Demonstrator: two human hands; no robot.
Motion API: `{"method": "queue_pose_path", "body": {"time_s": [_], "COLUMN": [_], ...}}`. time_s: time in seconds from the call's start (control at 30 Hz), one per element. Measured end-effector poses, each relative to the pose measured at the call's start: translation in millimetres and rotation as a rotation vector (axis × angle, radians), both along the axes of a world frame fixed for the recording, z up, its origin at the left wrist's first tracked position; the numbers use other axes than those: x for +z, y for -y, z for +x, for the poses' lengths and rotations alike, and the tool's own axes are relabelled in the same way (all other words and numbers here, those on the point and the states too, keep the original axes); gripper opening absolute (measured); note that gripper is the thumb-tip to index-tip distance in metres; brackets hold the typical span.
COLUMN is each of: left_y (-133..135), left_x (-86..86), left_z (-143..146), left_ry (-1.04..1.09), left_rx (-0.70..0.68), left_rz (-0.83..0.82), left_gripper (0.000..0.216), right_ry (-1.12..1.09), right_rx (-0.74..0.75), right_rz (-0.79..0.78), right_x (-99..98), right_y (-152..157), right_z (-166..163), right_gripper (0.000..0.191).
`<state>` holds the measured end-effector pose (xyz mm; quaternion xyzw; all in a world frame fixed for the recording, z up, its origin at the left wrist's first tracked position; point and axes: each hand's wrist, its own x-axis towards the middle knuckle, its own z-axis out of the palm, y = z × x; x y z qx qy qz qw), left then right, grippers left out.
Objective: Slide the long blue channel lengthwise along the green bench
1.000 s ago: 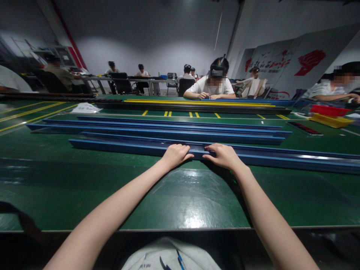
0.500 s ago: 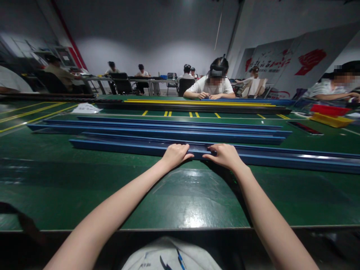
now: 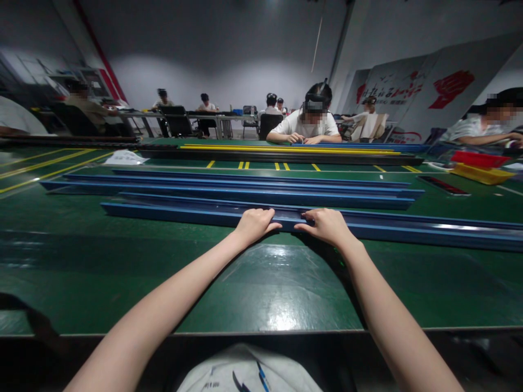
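A long blue channel-shaped profile [image 3: 408, 231] lies across the green table [image 3: 163, 283], its right end running out of view. My left hand [image 3: 256, 223] grips its near wall, thumb on the outer face and fingers folded over into the channel. A short gap to the right, my right hand [image 3: 324, 224] holds the same wall in the same way, its thumb pointing toward the left one. The fingertips of both hands are partly hidden inside the channel. Just beyond lie more blue profiles [image 3: 245, 189], roughly parallel to the held one.
Farther back are black profiles [image 3: 286, 157] with a yellow strip [image 3: 286, 148] on top. A phone [image 3: 444, 185], a yellow tray [image 3: 482, 174] and a red tray [image 3: 480, 159] sit at right, white papers [image 3: 125, 157] at left. A co-worker [image 3: 304, 122] leans over the far edge.
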<state>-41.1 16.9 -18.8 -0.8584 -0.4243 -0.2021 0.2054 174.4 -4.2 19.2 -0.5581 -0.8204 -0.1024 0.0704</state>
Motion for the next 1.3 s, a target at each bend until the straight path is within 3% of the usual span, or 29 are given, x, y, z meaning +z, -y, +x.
{"method": "queue_pose_path", "body": {"time_s": [0.33,0.77,1.3], "left_y": [1,0,0], "left_x": [2.5,-5.2,-4.6], "left_z": [0,-2,0], "left_ry": [-0.012,-0.017,-0.045], "left_rx": [0.007,-0.055,-0.056], "left_rz": [-0.052,0.093,0.129], "left_gripper": [0.041,0.036,0.037], "right_ry": [0.017,0.027,0.054], "right_rx": [0.005,0.081,0.125], "right_rz": [0.002,0.000,-0.008], "right_x": [-2.9,-3.3,-10.2], "right_y": [-3,2,1], "right_z": [2,-4,-12], "right_gripper": [0.049,0.039,0.032]}}
